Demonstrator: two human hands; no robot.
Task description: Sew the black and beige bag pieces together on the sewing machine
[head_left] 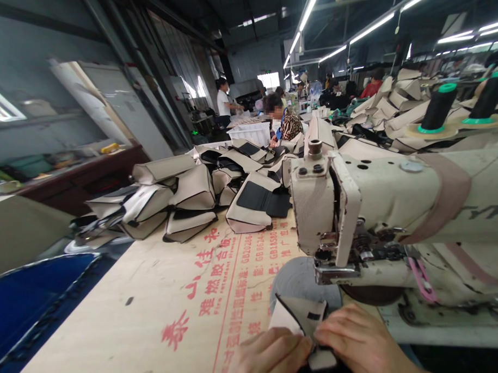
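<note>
Sewing machine [354,212] right on table [155,303], stacked pieces [179,200] behind left.

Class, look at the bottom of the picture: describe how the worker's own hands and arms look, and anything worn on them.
Both the left hand and the right hand are bare: no gloves, and no rings or watch show. No sleeve is in view; the right wrist runs bare to the frame's edge, and the left hand is cut off there.
</note>
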